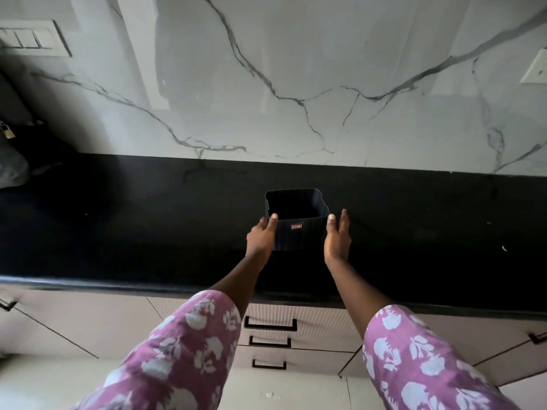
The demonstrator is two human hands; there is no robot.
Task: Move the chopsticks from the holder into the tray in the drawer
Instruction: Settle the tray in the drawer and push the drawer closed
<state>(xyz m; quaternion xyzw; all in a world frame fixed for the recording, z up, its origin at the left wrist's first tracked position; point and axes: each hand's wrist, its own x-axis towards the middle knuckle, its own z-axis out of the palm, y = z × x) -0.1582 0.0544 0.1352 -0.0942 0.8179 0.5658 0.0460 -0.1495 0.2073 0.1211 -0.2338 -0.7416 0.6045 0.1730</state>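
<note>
You face a glossy white marble-look wall point(296, 69) crossed by thin grey veins, with broad pale reflections of daylight running down its left part. A cream switch plate point(32, 38) sits on the wall near the upper left corner, and a second pale plate point(535, 68) shows at the right edge. Below the wall runs a black polished stone counter point(133, 226), its front edge rounded and catching a dull sheen. At the counter's far left end lies a dark shape too dim to identify. Under the counter you see beige cabinet fronts point(88, 321) and, near the middle, three ribbed beige drawers point(319, 321) stacked one under another, each with a black bar handle point(270, 327). A pale floor point(281, 392) shows at the bottom.
</note>
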